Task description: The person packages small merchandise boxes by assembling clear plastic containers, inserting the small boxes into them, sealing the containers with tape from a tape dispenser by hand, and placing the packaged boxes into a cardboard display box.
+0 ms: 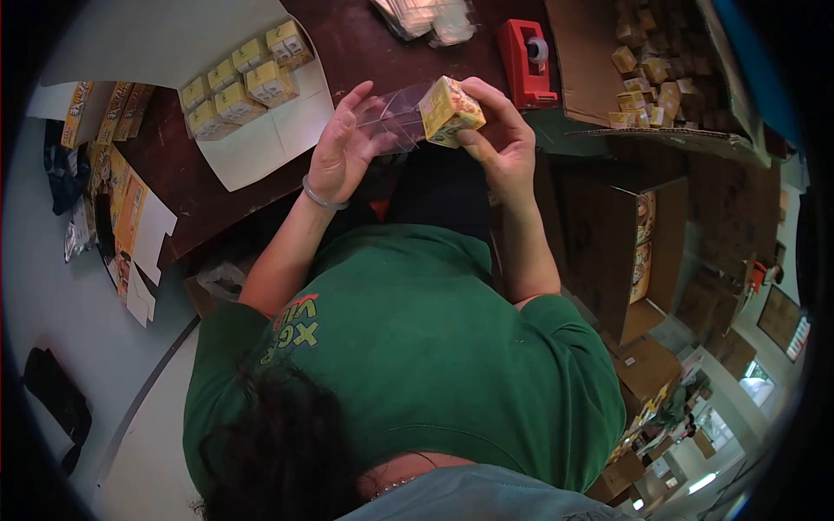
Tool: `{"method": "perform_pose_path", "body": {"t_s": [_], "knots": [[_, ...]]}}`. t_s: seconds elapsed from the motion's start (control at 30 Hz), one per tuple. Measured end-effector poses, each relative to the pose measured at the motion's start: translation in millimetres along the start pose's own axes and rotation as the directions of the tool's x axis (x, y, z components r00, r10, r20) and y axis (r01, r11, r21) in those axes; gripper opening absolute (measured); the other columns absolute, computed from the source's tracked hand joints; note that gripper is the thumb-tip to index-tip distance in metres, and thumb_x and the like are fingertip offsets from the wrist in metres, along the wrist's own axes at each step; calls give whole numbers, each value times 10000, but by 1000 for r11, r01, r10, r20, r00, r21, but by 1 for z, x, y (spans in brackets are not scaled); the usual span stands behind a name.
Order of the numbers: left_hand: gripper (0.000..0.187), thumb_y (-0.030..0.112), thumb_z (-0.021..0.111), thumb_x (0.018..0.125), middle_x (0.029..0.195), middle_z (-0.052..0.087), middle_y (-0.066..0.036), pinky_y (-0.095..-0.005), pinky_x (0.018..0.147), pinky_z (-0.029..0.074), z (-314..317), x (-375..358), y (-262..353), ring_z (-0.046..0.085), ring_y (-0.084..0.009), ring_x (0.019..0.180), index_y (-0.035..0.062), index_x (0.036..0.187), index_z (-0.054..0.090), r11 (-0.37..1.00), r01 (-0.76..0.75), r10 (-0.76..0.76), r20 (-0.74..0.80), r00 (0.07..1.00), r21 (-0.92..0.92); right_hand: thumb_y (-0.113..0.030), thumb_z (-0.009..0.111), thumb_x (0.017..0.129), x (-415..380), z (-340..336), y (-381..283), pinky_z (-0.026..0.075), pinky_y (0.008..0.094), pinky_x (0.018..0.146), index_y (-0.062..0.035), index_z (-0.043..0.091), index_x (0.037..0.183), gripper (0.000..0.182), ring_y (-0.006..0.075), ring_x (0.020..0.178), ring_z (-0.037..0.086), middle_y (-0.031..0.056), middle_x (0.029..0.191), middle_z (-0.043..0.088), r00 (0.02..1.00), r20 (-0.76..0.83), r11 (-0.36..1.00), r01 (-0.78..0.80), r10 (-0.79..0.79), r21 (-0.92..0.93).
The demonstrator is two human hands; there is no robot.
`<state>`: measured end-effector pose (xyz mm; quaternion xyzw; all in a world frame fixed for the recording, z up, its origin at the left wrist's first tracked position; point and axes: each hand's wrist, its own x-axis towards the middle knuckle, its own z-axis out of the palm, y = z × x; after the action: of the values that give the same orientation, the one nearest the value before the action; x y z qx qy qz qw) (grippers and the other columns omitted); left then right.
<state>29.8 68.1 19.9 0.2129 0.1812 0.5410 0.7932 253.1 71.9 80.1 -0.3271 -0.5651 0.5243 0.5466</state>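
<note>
My right hand (508, 143) grips a small yellow printed box (453, 113) between thumb and fingers. A clear plastic sleeve (393, 120) meets the box's left side and overlaps it in this view. At the other end of the sleeve is my left hand (340, 152), its fingers curled around the plastic and a bracelet on the wrist. Both hands are raised over the near edge of the dark red table (352, 39). To the left, two rows of similar yellow boxes (239, 100) stand on a white sheet (261, 156).
A red tape dispenser (526, 69) stands right of my hands. Beyond it an open carton (591, 65) holds many loose small boxes. A stack of clear plastic pieces (426, 17) lies at the back. Printed cardboard (130, 208) is at left, another open carton (617, 252) at lower right.
</note>
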Motion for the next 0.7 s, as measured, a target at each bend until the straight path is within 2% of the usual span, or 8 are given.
{"method": "perform_pose_path", "body": {"t_s": [0.07,0.17,0.3,0.4,0.47,0.57,0.67,0.7], "knots": [[640,289,629,956,1273,519,-62,-393,969,489,5,1,4,530,-190,1176,52,1467,325,994,-57,58,-3,998,90,46,759,731,1,0,-3,509,318,950,-18,538,1306,619,207,1101,623,132,1261,590,989,58,887,149,-138,-436],[653,262,646,947,1267,519,-59,-385,953,501,6,3,7,530,-184,1171,51,1471,320,962,-145,155,-26,988,232,44,780,700,0,12,-7,512,306,939,-22,559,1261,606,205,1077,635,143,1252,593,966,52,780,236,-253,-579],[668,273,648,946,1263,519,-57,-383,965,493,8,0,13,529,-178,1165,45,1478,313,961,-158,170,-31,985,228,44,781,718,-4,10,-8,515,313,936,-4,549,1250,583,203,1091,622,138,1260,587,995,26,953,97,-94,-286],[673,292,643,946,1268,515,-57,-379,967,484,-3,0,14,523,-177,1167,39,1478,317,984,-140,144,-32,989,112,-4,761,766,-4,-1,-15,472,330,994,8,563,1238,512,194,1111,611,116,1277,581,991,107,991,-95,85,96],[684,299,640,944,1274,513,-59,-378,966,478,-6,0,17,519,-179,1172,38,1484,310,989,-95,96,-5,995,116,-60,744,797,1,-11,-26,468,320,991,16,525,1327,579,164,1104,607,87,1234,601,885,345,935,-351,313,50],[704,300,637,944,1283,510,-61,-377,966,471,-5,1,22,514,-185,1181,41,1499,290,965,-32,15,65,998,260,-86,738,776,11,-7,-29,484,328,940,-20,378,1481,794,170,1021,605,71,1126,598,627,638,885,-411,448,-218],[733,313,641,940,1286,507,-62,-385,991,452,-8,-2,29,503,-193,1194,49,1513,268,940,54,-83,73,994,336,-98,746,777,9,-13,-25,487,325,928,-33,312,1514,858,170,1023,609,76,1146,594,538,639,831,-435,549,-348],[745,321,643,938,1286,507,-62,-389,1003,443,-10,-3,32,499,-196,1199,53,1517,260,937,83,-111,66,992,339,-133,778,773,12,-18,-31,487,325,931,-77,220,1553,960,173,1003,617,79,1139,593,515,636,792,-545,575,-275]]}}
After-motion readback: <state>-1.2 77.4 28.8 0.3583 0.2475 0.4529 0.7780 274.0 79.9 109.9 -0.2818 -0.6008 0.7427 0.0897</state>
